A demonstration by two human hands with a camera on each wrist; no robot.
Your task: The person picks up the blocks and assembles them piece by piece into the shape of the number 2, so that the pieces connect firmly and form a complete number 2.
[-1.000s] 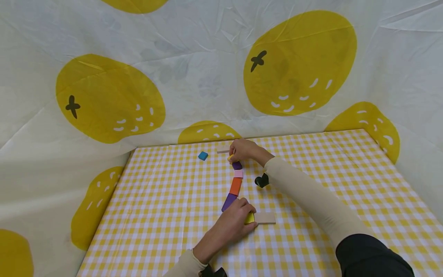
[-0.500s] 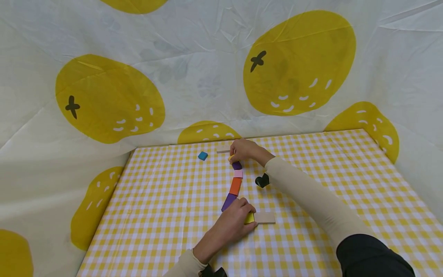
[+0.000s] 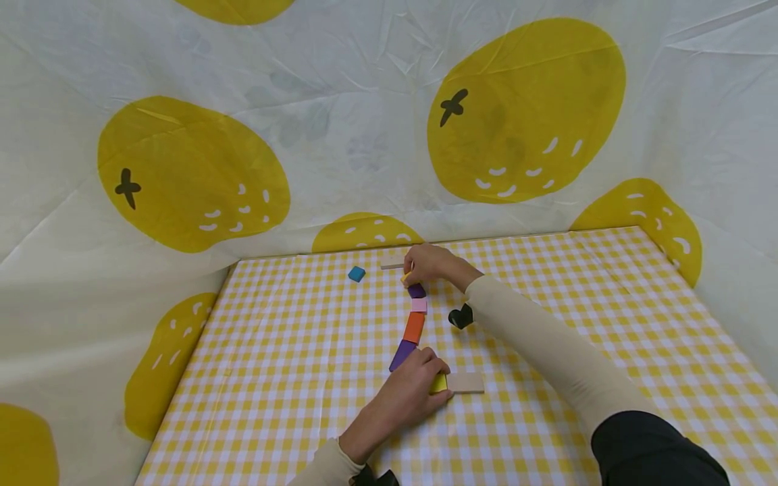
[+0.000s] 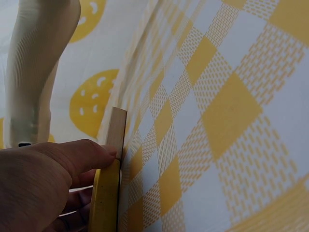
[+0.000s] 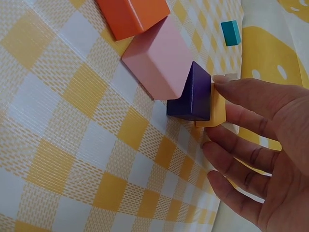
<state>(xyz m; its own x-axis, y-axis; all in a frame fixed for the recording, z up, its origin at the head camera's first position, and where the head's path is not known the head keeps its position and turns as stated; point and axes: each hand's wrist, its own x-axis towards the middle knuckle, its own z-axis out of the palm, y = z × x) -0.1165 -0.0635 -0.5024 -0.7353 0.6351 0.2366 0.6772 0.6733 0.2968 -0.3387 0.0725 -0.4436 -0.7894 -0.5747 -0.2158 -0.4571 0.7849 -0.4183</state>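
My left hand [image 3: 406, 383] pinches a yellow block [image 3: 439, 383] between thumb and fingers at the near end of a curved row. A flat natural-wood block [image 3: 465, 383] abuts its right side. At the far end, my right hand [image 3: 430, 262] holds a smaller yellow-orange block [image 5: 218, 107], thumb on top and fingers at the side, against a dark purple block [image 5: 199, 94]. Between the hands run a pink block [image 3: 419, 306], an orange block [image 3: 414, 327] and a larger purple block [image 3: 402, 354], placed end to end. My left hand partly covers the near end of the larger purple block.
A blue block [image 3: 356, 273] lies apart, at the back left. Another natural-wood block [image 3: 392, 262] lies behind the right hand, partly hidden by it. The checked tablecloth [image 3: 273, 378] reaches back to a white fruit-print curtain [image 3: 358, 155].
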